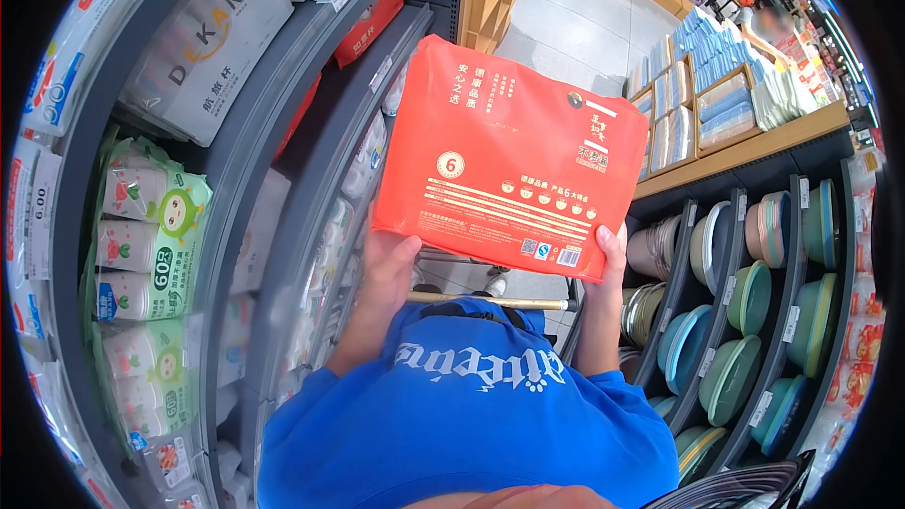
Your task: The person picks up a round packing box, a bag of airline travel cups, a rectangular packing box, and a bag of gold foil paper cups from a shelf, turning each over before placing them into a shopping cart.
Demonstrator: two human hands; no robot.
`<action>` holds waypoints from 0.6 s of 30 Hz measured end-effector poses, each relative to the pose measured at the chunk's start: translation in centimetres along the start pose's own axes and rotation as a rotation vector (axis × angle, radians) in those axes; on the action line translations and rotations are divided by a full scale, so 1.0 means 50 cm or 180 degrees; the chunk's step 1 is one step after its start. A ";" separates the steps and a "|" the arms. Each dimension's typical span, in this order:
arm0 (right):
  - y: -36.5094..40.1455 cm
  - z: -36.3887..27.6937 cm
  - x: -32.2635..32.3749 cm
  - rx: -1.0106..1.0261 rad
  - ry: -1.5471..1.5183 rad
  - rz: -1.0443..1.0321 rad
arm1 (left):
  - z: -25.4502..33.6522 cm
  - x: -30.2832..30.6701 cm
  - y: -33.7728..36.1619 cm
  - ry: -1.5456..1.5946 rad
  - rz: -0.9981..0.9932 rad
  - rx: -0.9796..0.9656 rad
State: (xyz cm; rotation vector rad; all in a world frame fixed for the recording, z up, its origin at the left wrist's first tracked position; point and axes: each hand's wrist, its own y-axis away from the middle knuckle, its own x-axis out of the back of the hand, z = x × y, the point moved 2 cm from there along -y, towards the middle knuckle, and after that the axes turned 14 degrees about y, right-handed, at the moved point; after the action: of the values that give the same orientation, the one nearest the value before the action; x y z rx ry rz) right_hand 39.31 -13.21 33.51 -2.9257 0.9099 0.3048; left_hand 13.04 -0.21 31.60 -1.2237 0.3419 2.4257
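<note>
A large red printed package (pixel 509 155) is held up in front of my chest, its flat face with white and gold lettering, a circled 6 and a barcode turned toward me. My left hand (pixel 388 259) is closed on its lower left corner, the thumb on the near face. At the lower right corner my right hand (pixel 611 254) grips it the same way, with the thumb in front. The fingers of both hands are hidden behind the package. Below it, a shopping cart's handle bar (pixel 471 300) crosses in front of my waist.
Shelves on the left carry green-and-white packs of cups (pixel 151 236), a grey-white bag (pixel 212 42) and another red pack (pixel 370 26). To the right, racks hold stacked plastic basins (pixel 735 377) below a wooden display of folded blue cloths (pixel 698 52). A tiled aisle (pixel 566 0) runs ahead.
</note>
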 end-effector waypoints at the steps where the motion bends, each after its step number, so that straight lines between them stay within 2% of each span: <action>1: 0.000 0.000 0.000 0.0000 0.0002 -0.0009 | -0.001 0.001 0.000 0.0011 0.0004 -0.0003; 8: 0.001 0.002 0.002 0.0010 0.0038 0.0026 | 0.001 0.003 -0.001 0.0229 -0.0044 0.0217; 11: 0.000 0.005 0.007 -0.0014 0.0052 -0.0006 | -0.001 -0.003 -0.001 0.0047 0.0010 -0.0003; 18: 0.001 0.006 0.004 -0.0146 -0.0008 0.0059 | 0.000 0.001 0.000 0.0091 -0.0007 0.0067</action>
State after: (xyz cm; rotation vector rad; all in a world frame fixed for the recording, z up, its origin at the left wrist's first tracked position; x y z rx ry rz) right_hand 39.39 -13.33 33.19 -2.9591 0.9428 0.3349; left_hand 13.01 -0.18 31.56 -1.2503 0.3731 2.3987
